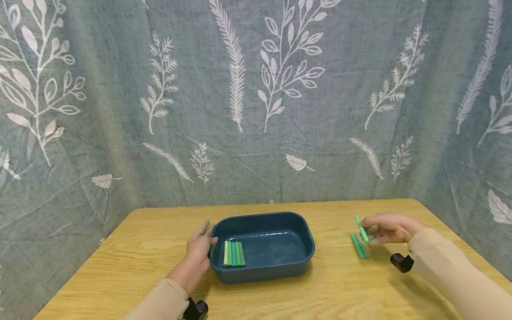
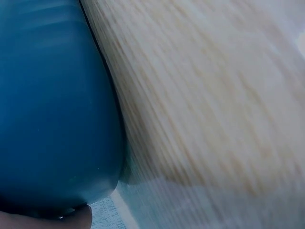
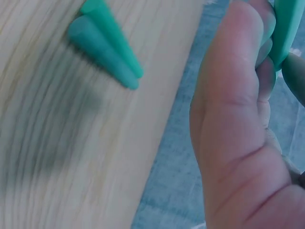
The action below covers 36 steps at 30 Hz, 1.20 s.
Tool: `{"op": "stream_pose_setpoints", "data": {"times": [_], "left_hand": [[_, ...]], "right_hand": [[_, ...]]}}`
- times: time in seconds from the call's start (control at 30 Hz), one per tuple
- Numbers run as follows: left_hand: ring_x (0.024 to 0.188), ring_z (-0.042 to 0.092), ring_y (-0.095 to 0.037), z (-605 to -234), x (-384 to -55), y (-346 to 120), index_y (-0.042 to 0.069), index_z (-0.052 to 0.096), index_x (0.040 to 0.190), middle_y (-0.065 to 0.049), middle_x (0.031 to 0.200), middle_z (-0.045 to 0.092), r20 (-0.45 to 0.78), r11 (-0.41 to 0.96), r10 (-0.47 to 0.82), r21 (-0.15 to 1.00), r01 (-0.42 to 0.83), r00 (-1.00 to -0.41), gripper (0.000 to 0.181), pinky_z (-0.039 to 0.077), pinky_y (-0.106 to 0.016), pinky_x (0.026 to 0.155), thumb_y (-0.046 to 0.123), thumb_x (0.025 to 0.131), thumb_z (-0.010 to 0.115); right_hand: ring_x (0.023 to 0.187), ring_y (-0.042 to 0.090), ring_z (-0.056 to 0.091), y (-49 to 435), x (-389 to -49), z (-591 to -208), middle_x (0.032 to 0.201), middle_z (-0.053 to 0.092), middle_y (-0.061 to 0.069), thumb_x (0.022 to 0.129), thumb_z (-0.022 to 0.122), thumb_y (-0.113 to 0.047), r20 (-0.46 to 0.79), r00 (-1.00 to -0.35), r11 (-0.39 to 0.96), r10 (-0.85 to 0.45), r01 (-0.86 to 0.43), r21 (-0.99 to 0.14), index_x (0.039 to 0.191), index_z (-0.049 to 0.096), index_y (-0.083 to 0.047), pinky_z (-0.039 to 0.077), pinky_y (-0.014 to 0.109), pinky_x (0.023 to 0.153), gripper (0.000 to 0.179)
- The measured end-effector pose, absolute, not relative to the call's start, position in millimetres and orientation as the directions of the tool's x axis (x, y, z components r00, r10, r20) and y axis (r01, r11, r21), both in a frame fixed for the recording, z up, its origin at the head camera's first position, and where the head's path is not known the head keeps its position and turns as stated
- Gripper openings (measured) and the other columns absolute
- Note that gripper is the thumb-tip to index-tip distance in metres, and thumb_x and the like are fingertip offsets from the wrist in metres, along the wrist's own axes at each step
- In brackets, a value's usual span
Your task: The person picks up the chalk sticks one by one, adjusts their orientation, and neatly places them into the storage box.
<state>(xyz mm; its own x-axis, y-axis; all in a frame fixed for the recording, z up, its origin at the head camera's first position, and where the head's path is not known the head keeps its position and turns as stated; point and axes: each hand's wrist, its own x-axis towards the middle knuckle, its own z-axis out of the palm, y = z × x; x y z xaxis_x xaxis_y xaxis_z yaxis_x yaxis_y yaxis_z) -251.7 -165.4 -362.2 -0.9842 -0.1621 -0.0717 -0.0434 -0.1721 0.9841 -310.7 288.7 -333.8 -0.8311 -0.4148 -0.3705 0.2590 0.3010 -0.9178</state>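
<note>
My left hand (image 1: 198, 250) rests at the left end of a dark blue rectangular basin (image 1: 260, 272), its fingers extended along the outside and its thumb at the rim. In the left wrist view, a fingertip (image 2: 78, 218) shows against the basin's outer wall (image 2: 57, 105). Inside, several slim sticks (image 1: 234, 254), yellow-green to dark green, lie side by side at the left. My right hand (image 1: 386, 228) pinches a bright green chalk-like stick (image 1: 362, 229) between thumb and fingers, above the table. Below it lie two more green sticks (image 1: 359, 246), close together.
The wooden table (image 1: 332, 289) carries the basin and the sticks. A grey-blue curtain (image 1: 256, 169) with white leaf patterns hangs behind the table and along both sides. Black wrist mounts (image 1: 402, 263) show beneath the sleeves.
</note>
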Motion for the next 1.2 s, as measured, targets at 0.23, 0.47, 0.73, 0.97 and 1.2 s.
{"op": "stream_pose_setpoints", "data": {"times": [0.23, 0.47, 0.73, 0.97, 1.2], "left_hand": [[0.144, 0.002, -0.045, -362.3, -252.0, -165.5, -0.001, 0.005, 0.155, -0.026, 0.158, 0.008, -0.074, -0.168, -0.16, 0.985, -0.047, -0.984, 0.067, 0.021, -0.045, 0.109, -0.017, 0.095, 0.03], [0.145, 0.0, -0.045, -362.0, -252.5, -165.4, -0.001, 0.003, 0.155, -0.026, 0.158, 0.007, -0.074, -0.174, -0.153, 0.984, -0.047, -0.985, 0.067, 0.02, -0.044, 0.109, -0.016, 0.095, 0.03], [0.145, 0.0, -0.043, -361.3, -252.6, -165.0, 0.001, 0.004, 0.155, -0.025, 0.159, 0.008, -0.083, -0.198, -0.164, 0.979, -0.05, -0.983, 0.069, 0.021, -0.043, 0.109, -0.018, 0.094, 0.029], [0.145, 0.0, -0.043, -360.3, -252.7, -165.6, 0.0, 0.004, 0.155, -0.025, 0.158, 0.008, -0.085, -0.196, -0.167, 0.979, -0.051, -0.982, 0.068, 0.018, -0.044, 0.113, -0.017, 0.095, 0.029], [0.145, 0.0, -0.044, -360.9, -252.8, -164.6, 0.001, 0.005, 0.155, -0.025, 0.158, 0.008, -0.085, -0.196, -0.167, 0.979, -0.052, -0.982, 0.068, 0.019, -0.044, 0.111, -0.017, 0.095, 0.029]], "right_hand": [[0.081, 0.015, 0.065, 273.4, -309.3, -323.3, 0.088, 0.061, 0.006, 0.1, 0.048, -0.013, -0.363, -0.823, 0.234, -0.438, 0.285, -0.929, 0.097, 0.058, -0.005, 0.057, 0.03, 0.08, 0.014], [0.081, 0.014, 0.064, 256.9, -310.2, -316.0, 0.09, 0.061, 0.007, 0.101, 0.045, -0.012, -0.362, -0.813, 0.18, -0.455, 0.314, -0.932, 0.101, 0.056, -0.003, 0.057, 0.026, 0.078, 0.014], [0.08, 0.015, 0.064, 233.9, -311.8, -307.7, 0.089, 0.061, 0.008, 0.103, 0.044, -0.012, -0.362, -0.816, 0.134, -0.451, 0.339, -0.931, 0.106, 0.053, 0.0, 0.057, 0.026, 0.077, 0.015], [0.078, 0.014, 0.065, 203.9, -316.2, -299.1, 0.091, 0.062, 0.01, 0.102, 0.046, -0.012, -0.375, -0.811, 0.145, -0.45, 0.348, -0.926, 0.1, 0.057, -0.002, 0.057, 0.025, 0.074, 0.015], [0.076, 0.015, 0.063, 177.4, -321.1, -293.3, 0.092, 0.06, 0.01, 0.1, 0.048, -0.015, -0.382, -0.805, 0.187, -0.454, 0.334, -0.924, 0.1, 0.057, -0.001, 0.056, 0.025, 0.073, 0.017]]}}
